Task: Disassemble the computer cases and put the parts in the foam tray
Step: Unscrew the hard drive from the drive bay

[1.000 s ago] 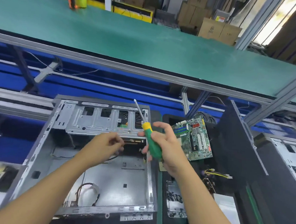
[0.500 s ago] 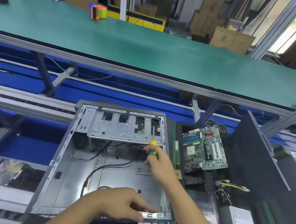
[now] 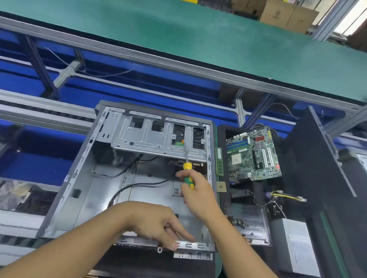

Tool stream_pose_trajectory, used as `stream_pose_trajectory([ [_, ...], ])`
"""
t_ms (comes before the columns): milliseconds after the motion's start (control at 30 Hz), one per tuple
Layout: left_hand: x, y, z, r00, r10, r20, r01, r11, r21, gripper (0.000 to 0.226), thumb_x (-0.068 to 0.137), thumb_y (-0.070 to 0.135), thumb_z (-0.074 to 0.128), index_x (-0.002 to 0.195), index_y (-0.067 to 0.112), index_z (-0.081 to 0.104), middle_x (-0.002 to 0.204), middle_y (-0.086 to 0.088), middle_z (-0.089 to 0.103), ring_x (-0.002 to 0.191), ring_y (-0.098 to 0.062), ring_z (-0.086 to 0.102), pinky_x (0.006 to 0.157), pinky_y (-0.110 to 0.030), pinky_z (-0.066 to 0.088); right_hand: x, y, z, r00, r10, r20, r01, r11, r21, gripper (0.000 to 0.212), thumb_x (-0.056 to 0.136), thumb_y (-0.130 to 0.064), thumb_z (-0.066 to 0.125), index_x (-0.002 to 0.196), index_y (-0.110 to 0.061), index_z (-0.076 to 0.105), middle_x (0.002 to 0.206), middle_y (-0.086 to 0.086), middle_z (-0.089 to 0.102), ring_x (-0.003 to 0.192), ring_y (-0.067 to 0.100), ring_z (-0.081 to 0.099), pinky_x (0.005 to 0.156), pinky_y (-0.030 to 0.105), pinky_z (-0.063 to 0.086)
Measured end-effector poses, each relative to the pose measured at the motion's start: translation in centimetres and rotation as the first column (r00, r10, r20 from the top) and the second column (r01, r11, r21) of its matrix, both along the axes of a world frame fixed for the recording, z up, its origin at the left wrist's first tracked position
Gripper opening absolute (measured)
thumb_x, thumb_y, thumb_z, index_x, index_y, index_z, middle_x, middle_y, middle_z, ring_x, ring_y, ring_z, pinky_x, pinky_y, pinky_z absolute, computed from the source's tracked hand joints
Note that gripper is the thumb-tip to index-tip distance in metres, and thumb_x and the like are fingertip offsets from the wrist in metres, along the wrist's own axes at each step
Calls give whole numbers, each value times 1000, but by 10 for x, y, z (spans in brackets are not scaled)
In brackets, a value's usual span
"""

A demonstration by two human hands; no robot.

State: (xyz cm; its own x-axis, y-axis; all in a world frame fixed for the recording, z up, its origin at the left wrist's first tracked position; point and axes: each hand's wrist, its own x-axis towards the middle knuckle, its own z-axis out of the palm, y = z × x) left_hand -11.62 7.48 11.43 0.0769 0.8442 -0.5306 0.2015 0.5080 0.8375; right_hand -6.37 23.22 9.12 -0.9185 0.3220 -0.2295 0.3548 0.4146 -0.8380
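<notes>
Over the middle of the bench, the right hand [image 3: 200,196] is wrapped round the green-and-yellow screwdriver [image 3: 188,176], its tip now at the lower edge of the drive cage [image 3: 147,143], at 12 o'clock inside the computer case [image 3: 78,175]. A second ago both hands were raised together above the case; the left hand [image 3: 157,224] has since dropped to 6 o'clock, its loose fingers resting on the near rim and grasping nothing, probably to steady the case for a screw. At 3 o'clock the foam tray [image 3: 225,209] already holds the motherboard [image 3: 253,153], so the stripping looks well along.
</notes>
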Motion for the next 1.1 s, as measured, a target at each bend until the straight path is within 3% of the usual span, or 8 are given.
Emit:
stream_pose_trajectory([
  [267, 4, -1, -1, 996, -71, 46, 72, 997, -5, 45, 99, 17, 61, 143, 21, 54, 51, 18, 52, 53, 6, 48, 66, -9, 37, 13, -6, 0, 999, -25, -19, 25, 1000, -1, 41, 91, -11, 50, 95, -51, 57, 104, -13, 56, 80, 9, 55, 85, 35, 52],
  [400, 5, -3, -11, 992, -95, 77, 95, 995, -4, 44, 98, 18, 62, 141, 24, 56, 52, 22, 55, 59, -6, 40, 77, -30, 35, 22, -9, 3, 1000, -13, -3, 13, 999, -50, 40, 84, -15, 48, 95, -51, 61, 106, -9, 61, 67, 2, 56, 71, 23, 48],
  [500, 5, -5, -12, 992, -101, 79, 102, 995, -11, 42, 98, 20, 63, 139, 27, 58, 63, 22, 61, 69, -15, 45, 77, -36, 35, 29, -5, 8, 999, -18, -33, 10, 972, -237, 45, 82, -7, 55, 105, -43, 67, 112, -6, 64, 64, 8, 57, 66, 24, 49],
  [600, -7, -5, -5, 995, 1, 97, -2, 1000, 15, 37, 99, 19, 60, 135, 26, 61, 104, 11, 74, 88, -16, 66, 81, -33, 51, 30, 8, 22, 991, -15, -135, -55, 863, -503, 58, 75, -2, 65, 128, -26, 60, 121, 6, 58, 79, 17, 60, 79, 29, 51],
  [667, -25, 0, 0, 986, 167, 10, -166, 973, 163, 28, 100, 13, 58, 125, 23, 66, 111, 7, 75, 100, -10, 70, 86, -26, 55, 27, 19, 34, 982, 31, -189, -135, 810, -570, 73, 74, 2, 68, 140, -21, 48, 122, 8, 53, 89, 15, 61, 88, 28, 50],
  [800, -66, 12, 10, 821, 567, -71, -501, 773, 389, 27, 97, -2, 53, 105, 18, 69, 96, 3, 77, 96, -17, 72, 80, -25, 55, 13, 34, 61, 961, 165, -221, -250, 860, -445, 84, 75, 6, 71, 146, -30, 42, 109, -1, 56, 89, 13, 62, 89, 26, 51],
  [933, -93, 23, 15, 662, 660, -355, -428, 722, 543, 33, 92, 6, 57, 101, 36, 66, 97, 24, 71, 95, -1, 65, 85, -25, 51, -6, 36, 79, 959, 170, -225, -238, 916, -324, 70, 84, 3, 67, 143, -28, 45, 105, 0, 56, 77, 15, 61, 76, 26, 51],
  [1100, -112, 37, 7, 445, 713, -542, -425, 701, 573, 26, 93, 20, 62, 119, 22, 63, 118, 9, 62, 110, -9, 56, 94, -28, 43, -31, 45, 97, 971, -45, -233, -52, 917, -395, 32, 85, -36, 59, 110, -18, 69, 70, 13, 58, 48, 24, 52, 44, 28, 44],
])
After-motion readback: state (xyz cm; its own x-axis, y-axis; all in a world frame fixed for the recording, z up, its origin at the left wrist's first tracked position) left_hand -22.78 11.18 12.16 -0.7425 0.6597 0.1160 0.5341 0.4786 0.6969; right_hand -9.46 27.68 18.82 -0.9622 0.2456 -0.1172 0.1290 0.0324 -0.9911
